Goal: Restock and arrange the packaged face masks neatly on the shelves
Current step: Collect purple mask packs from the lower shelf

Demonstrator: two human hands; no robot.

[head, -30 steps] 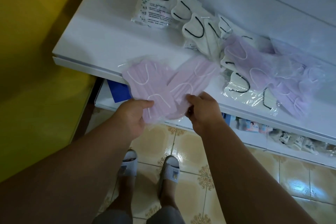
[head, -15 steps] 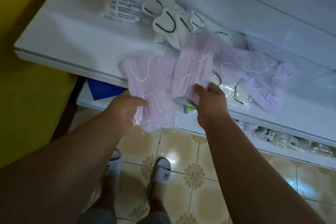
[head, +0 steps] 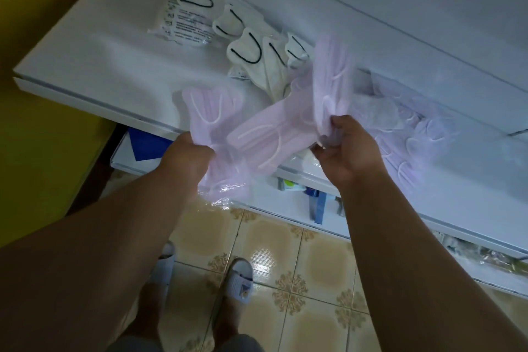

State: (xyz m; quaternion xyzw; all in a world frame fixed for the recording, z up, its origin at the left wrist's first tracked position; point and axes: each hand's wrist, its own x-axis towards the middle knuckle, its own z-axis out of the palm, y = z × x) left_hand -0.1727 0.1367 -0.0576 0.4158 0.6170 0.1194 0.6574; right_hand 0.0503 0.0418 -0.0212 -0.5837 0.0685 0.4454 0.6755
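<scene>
Left hand (head: 188,157) grips pink mask packs (head: 211,117) at shelf (head: 85,66) edge; right hand (head: 347,148) pinches another pink pack (head: 331,77) upright above it. White masks (head: 245,48) lie behind.

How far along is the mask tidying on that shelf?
Partly done. The white masks already lie in a rough row on the shelf. In hand: the left hand and right hand each grip pink masks at the shelf edge. Left: those packs and the loose purple pile need laying out neatly.
</scene>
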